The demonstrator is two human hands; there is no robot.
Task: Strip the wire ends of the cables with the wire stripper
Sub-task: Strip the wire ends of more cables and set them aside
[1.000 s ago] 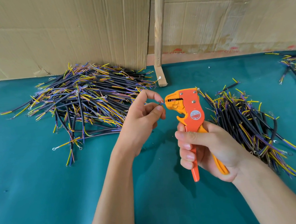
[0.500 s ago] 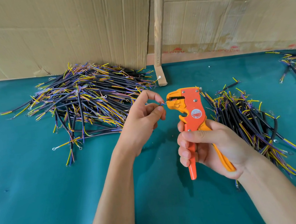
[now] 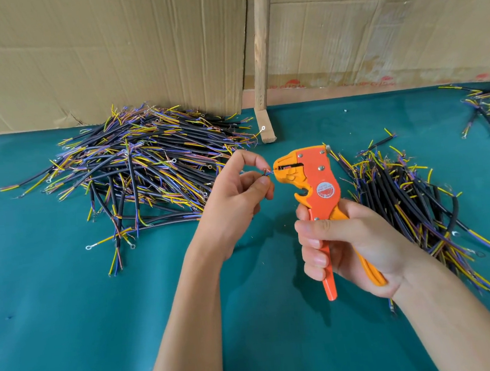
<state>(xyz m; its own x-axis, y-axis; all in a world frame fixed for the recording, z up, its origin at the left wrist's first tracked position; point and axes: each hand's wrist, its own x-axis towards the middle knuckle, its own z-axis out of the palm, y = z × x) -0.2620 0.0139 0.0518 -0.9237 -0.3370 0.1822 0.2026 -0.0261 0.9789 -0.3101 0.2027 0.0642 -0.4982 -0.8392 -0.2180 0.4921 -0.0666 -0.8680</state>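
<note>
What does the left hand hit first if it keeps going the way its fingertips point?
Probably the wire stripper: the left hand pinches a wire end aimed right at its nose, just short of it; depth unclear.

1 head-worn camera looks forward and down, close over the green table (image 3: 56, 323).

Both forearms are bare to the bottom edge of the view, with no sleeve showing. The left hand (image 3: 233, 200) and right hand (image 3: 354, 243) wear no gloves, rings or watch. Fingernails are short and unpainted.
</note>
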